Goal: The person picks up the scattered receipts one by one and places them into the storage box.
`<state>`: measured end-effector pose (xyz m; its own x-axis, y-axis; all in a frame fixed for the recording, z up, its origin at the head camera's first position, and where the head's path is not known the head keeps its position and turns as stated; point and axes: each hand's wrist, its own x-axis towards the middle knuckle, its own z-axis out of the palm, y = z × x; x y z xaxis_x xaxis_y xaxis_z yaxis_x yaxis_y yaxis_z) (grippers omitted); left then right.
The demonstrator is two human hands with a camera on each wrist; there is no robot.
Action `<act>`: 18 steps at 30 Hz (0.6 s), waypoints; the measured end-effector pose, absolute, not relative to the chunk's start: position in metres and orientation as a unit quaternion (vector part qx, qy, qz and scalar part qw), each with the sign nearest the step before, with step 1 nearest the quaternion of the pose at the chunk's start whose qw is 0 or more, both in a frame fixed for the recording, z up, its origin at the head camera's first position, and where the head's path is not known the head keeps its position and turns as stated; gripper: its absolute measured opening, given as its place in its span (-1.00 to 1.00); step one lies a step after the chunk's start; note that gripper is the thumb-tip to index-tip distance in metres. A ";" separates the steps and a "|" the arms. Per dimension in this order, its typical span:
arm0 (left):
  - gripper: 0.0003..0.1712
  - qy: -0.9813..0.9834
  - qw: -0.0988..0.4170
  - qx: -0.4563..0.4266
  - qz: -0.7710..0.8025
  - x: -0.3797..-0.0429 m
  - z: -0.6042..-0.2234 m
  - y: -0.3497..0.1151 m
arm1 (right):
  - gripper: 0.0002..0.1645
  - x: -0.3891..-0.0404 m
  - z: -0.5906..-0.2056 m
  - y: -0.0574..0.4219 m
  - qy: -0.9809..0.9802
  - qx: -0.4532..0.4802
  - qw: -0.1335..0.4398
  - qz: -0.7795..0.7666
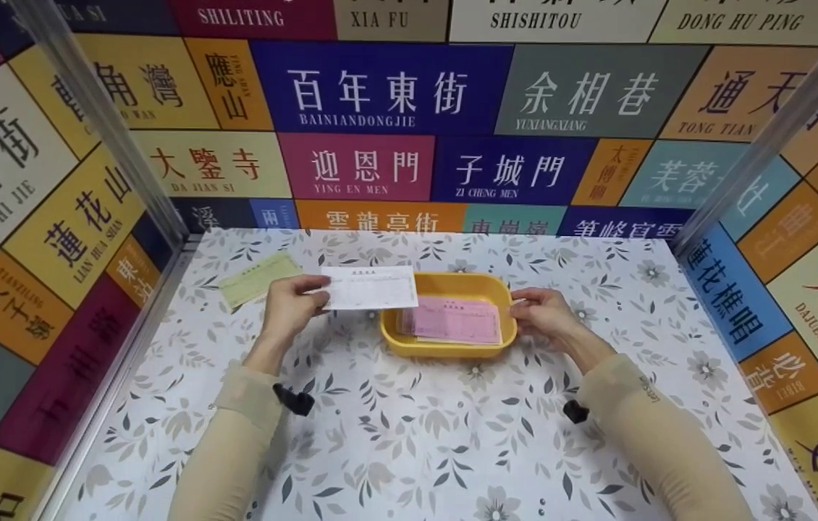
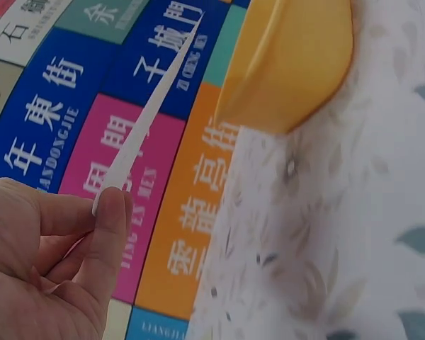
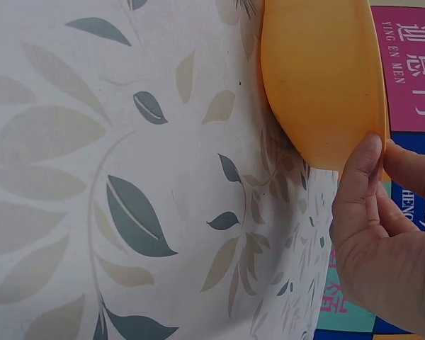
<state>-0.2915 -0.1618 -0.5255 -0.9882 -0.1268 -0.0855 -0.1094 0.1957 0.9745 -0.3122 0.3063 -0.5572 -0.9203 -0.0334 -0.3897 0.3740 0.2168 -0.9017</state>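
Note:
My left hand pinches a white printed slip by its left end. The slip's right end overlaps the left rim of a yellow plastic basket in the head view. In the left wrist view the slip shows edge-on between thumb and fingers. My right hand grips the basket's right end, and the right wrist view shows thumb and fingers pinching its rim. Pink printed slips lie inside the basket, with paler paper edges showing beneath them.
A yellow-green printed slip lies on the table to the left, partly behind the left hand. Leaf-patterned white paper covers the table. Panels with colourful street-name signs stand at the back and both sides, with metal posts at the corners.

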 end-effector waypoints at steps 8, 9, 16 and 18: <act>-0.54 -0.807 0.001 0.041 -0.590 -0.296 -0.518 -0.106 | -0.37 -0.311 -0.555 0.308 0.762 0.102 0.166 -0.618; -0.55 -0.816 0.003 0.033 -0.577 -0.297 -0.518 -0.099 | -0.36 -0.311 -0.555 0.308 0.762 0.104 0.168 -0.617; -0.60 -0.872 -0.005 0.015 -0.489 -0.298 -0.525 -0.052 | -0.34 -0.311 -0.556 0.308 0.762 0.102 0.169 -0.616; -0.59 -0.876 -0.012 0.012 -0.481 -0.299 -0.528 -0.042 | -0.34 -0.312 -0.557 0.308 0.761 0.101 0.168 -0.618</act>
<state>-0.2988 -0.0423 -0.5280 -0.9994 -0.0104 -0.0320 -0.0326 0.5368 0.8431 -0.3117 0.3079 -0.5570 -0.9230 -0.0539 -0.3809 0.3617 0.2155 -0.9070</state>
